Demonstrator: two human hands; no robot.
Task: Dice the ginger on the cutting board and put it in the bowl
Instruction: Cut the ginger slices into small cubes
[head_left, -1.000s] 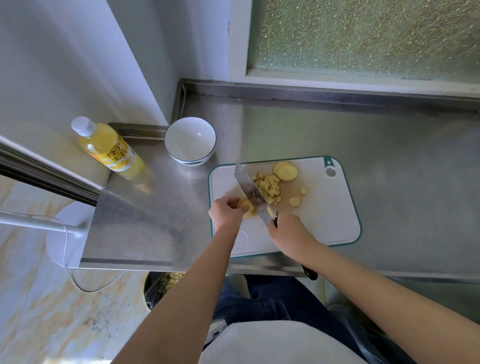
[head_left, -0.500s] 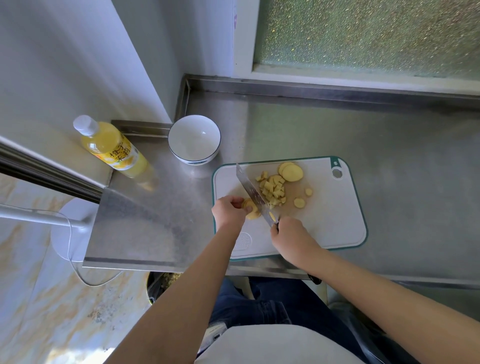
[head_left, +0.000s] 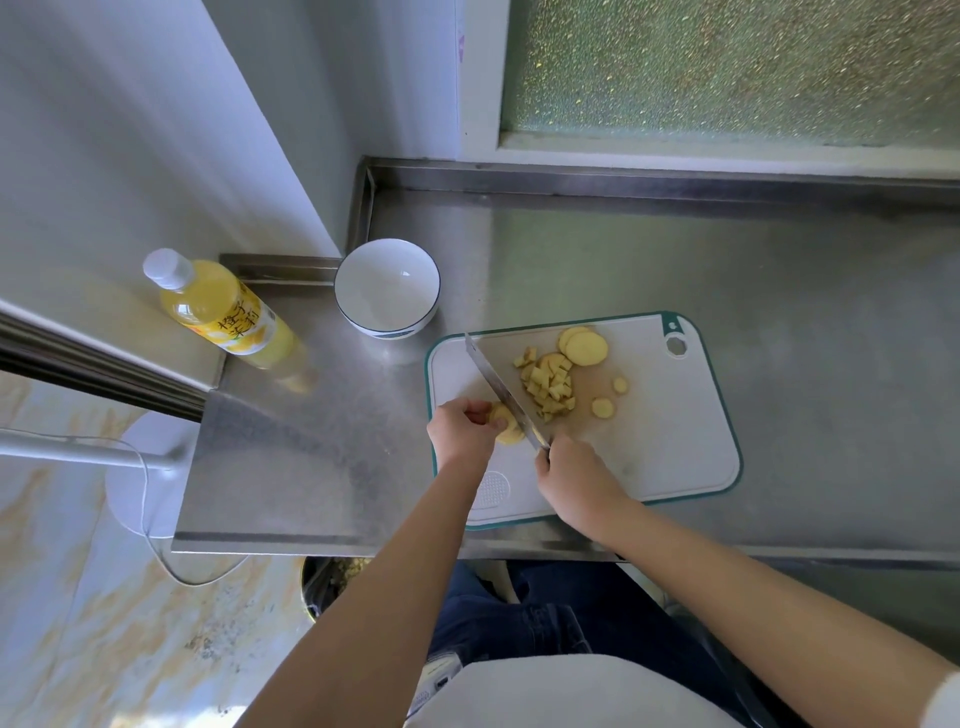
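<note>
A white cutting board with a teal rim lies on the steel counter. My left hand pins a stack of ginger slices near the board's left edge. My right hand grips the handle of a knife, whose blade rests against the right side of that stack. To the right of the blade sits a pile of diced ginger. Round ginger slices lie behind the pile, with two small ones to its right. An empty white bowl stands behind the board's left corner.
A bottle of yellow liquid stands left of the bowl by the wall. The steel counter stretches right and back to a raised rim under the window. Its front edge runs just below the board. A bin sits under the counter.
The knife blade stays against the ginger stack, with my hands almost unmoved. The view has shifted slightly.
</note>
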